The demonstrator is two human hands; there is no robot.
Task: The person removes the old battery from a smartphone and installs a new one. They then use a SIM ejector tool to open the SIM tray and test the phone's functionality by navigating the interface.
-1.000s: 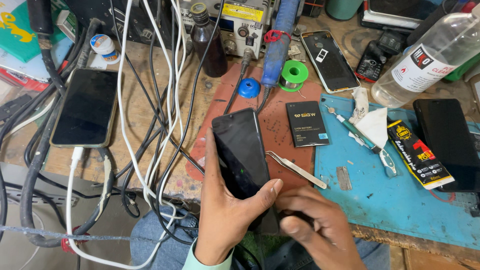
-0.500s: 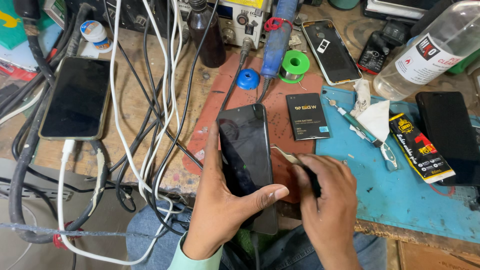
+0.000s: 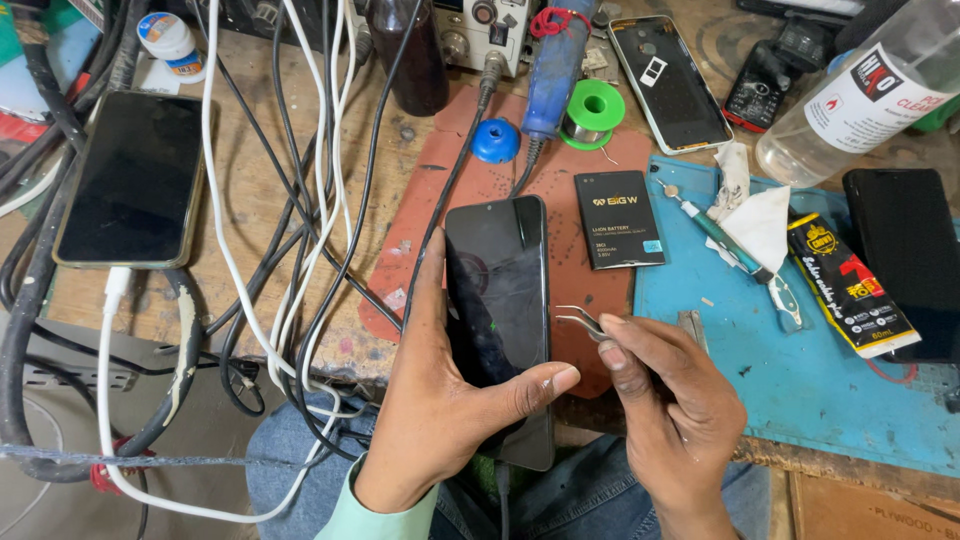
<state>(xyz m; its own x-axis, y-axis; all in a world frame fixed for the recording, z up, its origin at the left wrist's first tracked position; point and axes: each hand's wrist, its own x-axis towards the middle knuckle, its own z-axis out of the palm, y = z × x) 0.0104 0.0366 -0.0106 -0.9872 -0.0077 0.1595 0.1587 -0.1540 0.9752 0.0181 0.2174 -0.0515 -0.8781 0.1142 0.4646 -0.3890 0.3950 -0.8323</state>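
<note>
Left of the held phone, a dark smartphone (image 3: 130,180) lies face up on the wooden bench with a white cable (image 3: 112,290) plugged into its bottom end, next to a mess of black and white wires (image 3: 300,230).

The held phone (image 3: 497,300) is black with a glossy dark screen, no cracks I can see, upright and slightly tilted over the red mat's (image 3: 470,200) near edge. The left hand (image 3: 440,400) is wrapped around it, thumb across the lower screen, fingers up its left side.

Just right of it, the right hand (image 3: 670,400) pinches metal tweezers (image 3: 578,318), tips pointing at the phone's right edge but not quite touching.

Further right: a black battery (image 3: 618,218) on the mat, and a clear plastic bottle (image 3: 850,100) lying tilted with clear liquid in it, above the blue mat (image 3: 800,400).
</note>
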